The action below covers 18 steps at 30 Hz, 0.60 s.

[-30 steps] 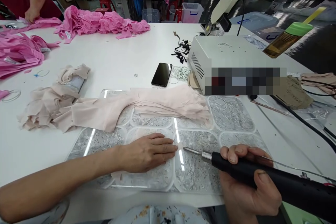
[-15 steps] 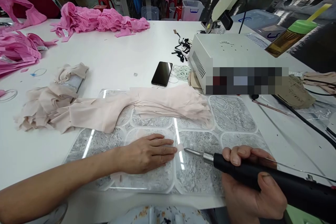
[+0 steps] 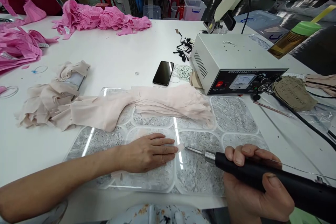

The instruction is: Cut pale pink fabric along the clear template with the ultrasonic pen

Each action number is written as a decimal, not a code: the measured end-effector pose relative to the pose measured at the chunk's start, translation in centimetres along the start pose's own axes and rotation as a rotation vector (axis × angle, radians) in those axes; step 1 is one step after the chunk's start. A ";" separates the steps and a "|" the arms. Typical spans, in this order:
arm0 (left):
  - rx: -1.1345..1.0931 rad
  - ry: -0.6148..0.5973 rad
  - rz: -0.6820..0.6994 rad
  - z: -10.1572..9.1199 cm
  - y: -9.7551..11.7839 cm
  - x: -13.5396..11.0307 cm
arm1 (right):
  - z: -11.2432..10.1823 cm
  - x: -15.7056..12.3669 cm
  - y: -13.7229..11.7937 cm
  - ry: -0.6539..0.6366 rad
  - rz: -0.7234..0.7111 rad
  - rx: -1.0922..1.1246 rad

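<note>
Pink cloth, far left, raised since a second ago

I list: left hand, flat, fingers nearly together, on marbled mat; pale scrap at its fingertips; right hand, curled round black tool, tip just beside the scrap.

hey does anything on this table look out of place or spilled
No spill shows. The green-lidded cup appears tilted at right, possibly lens distortion. Black pieces lie jumbled beside the white box, looking untidy.
</note>
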<state>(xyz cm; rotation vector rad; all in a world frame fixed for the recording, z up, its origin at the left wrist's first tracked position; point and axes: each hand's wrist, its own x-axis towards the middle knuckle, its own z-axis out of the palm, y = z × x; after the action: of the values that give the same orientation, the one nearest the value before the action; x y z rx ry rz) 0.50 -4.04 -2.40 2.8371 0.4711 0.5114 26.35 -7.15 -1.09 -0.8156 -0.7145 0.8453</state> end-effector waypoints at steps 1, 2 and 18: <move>-0.001 0.001 0.001 0.0 0.0 0.0 | 0.0 0.0 0.0 -0.007 0.000 -0.001; -0.003 0.000 0.000 0.0 0.0 0.0 | 0.1 0.0 0.1 -0.015 0.003 0.000; -0.017 -0.009 -0.005 0.1 -0.2 -0.2 | 0.0 0.0 0.2 -0.070 -0.027 -0.043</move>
<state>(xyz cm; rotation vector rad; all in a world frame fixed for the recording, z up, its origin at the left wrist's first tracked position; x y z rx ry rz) 0.35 -3.97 -2.57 2.8206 0.4693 0.4985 26.29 -7.05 -1.30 -0.8165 -0.8060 0.8401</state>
